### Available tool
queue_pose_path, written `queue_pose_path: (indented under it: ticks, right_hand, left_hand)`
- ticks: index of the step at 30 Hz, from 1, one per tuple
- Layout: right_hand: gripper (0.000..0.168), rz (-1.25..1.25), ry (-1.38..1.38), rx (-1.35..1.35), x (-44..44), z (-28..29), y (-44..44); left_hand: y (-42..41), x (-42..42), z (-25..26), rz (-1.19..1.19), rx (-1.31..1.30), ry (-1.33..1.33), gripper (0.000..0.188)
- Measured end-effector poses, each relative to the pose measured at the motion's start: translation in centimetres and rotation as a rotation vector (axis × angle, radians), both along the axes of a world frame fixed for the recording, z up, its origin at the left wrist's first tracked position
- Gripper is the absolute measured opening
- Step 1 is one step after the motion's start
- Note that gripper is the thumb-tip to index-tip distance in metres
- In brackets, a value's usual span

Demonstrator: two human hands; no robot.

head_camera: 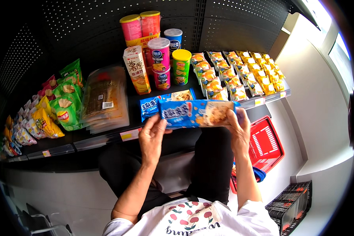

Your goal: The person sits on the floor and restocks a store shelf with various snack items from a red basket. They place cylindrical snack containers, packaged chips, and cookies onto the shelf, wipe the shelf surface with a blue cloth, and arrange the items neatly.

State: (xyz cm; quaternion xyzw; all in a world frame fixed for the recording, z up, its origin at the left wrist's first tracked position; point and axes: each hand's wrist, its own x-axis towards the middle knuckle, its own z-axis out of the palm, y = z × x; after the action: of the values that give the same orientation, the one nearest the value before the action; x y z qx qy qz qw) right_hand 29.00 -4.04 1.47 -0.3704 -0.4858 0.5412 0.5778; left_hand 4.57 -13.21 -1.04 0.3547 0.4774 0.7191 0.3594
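A blue packet of chocolate-chip cookies (197, 114) is held level by its two ends in front of the shelf. My left hand (152, 138) grips its left end, thumb on the front. The right end is in my right hand (238, 126), the thumb likewise on the front. Behind it, partly covered, a similar blue cookie packet (149, 106) lies on the black shelf. Further back stand a tall carton of snacks (137, 70), a pink chip canister (158, 54) on another pink one (162, 79), and a green canister with a yellow lid (181, 67).
Small wrapped cakes (214, 78) stand in rows at the shelf's right. Flat clear packs (104, 97) and green chip bags (66, 106) lie to the left. A price-tag rail (97, 143) edges the shelf. On the floor at right are a red shopping basket (278, 147) and black crates (289, 200).
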Motion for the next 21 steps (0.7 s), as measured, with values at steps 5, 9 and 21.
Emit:
queue_pose_path:
  ticks: [5,9,21]
  right_hand:
    - [0.035,0.108,-0.155,0.045,-5.5,-0.6,5.2]
    - [0.039,0.063,-0.430,0.213,-7.5,-1.6,8.1]
    - [0.039,-0.115,-0.952,0.439,-9.4,-3.1,9.1]
  left_hand:
    - [1.7,-4.3,-0.4,0.206,-0.015,0.119,0.037]
    - [2.2,-5.0,0.1,0.255,-0.025,0.171,0.039]
    - [1.9,-5.1,-1.9,0.358,-0.066,0.382,0.033]
